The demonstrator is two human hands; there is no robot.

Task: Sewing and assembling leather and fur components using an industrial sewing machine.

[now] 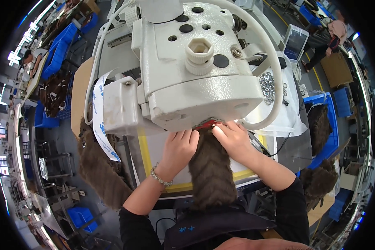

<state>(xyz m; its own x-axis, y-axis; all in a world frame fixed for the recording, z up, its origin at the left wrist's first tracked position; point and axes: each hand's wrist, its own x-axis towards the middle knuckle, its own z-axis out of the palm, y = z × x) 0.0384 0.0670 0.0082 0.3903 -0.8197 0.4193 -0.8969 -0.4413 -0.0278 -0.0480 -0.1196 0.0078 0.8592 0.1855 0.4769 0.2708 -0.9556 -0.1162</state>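
A: "Started where, with the white machine (200, 98) as the landmark?"

B: "Well out to the left of the machine, at blue crates (56, 58). Then came in closer and saw loose brown fur (102, 175) draped near the lower left of the machine, plus a white-and-blue strip (98, 108) hanging at the machine's left side."

A: "Got a good look at the left hand (180, 146)?"

B: "Only partly. Found it just below the front of the machine, with a beaded bracelet (160, 177) at the wrist and fingers curled in, touching the left edge of the fur piece (212, 171). Lost sight of the fingertips under the machine, so could not tell whether pinching or merely pressing."

A: "And placed the fur piece where?"

B: "Between the hands, with its upper end right under the machine's front and the rest trailing down from the machine to a dark apron (221, 227). Noticed a red part (207, 123) at that upper end."

A: "Made out the right hand (236, 141) any better?"

B: "Somewhat. Found it just below the machine's front, nearly closed, with thumb and forefinger grasping the fur piece's upper right edge beside the red part."

A: "Spotted anything farther right?"

B: "Metal rings (267, 87) on a white sheet (289, 121) beside the machine, then a blue bin (334, 139) with more fur (321, 129), well to its right."
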